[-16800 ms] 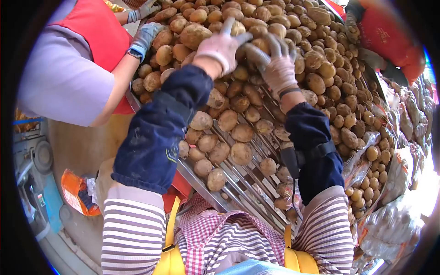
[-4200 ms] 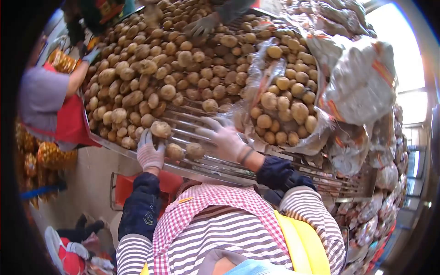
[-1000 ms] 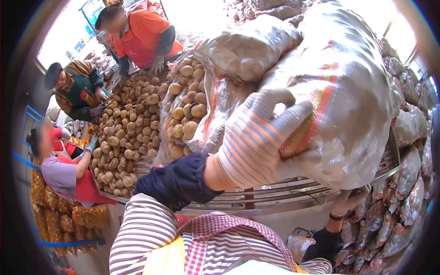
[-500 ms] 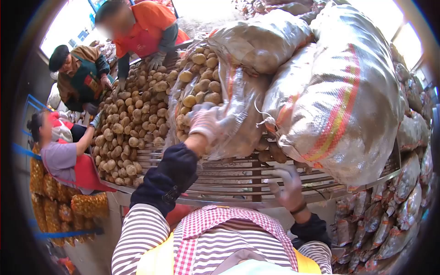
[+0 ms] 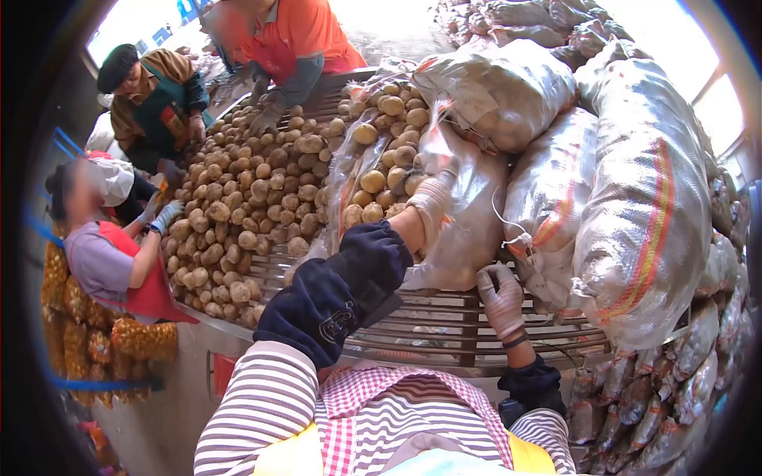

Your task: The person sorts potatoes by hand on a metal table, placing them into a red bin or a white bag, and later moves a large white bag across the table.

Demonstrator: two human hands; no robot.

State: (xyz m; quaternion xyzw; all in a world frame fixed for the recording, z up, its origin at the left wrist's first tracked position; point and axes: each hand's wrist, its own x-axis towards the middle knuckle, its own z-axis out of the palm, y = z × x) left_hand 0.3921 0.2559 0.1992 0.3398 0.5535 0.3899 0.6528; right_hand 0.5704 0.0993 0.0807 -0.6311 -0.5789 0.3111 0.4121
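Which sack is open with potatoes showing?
The clear sack the left hand grips; potatoes spill from its mouth. The woven sacks beside it are tied shut.

A metal slatted bench (image 5: 444, 329) carries loose potatoes (image 5: 238, 198) at left, full sacks (image 5: 635, 206) right, seemingly resting directly.

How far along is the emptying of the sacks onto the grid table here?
Done: a big heap of potatoes covers the far grid. In hand: the left hand grips the open sack, potatoes spilling from its mouth; the right hand touches its lower end. Left: full tied sacks lie alongside.
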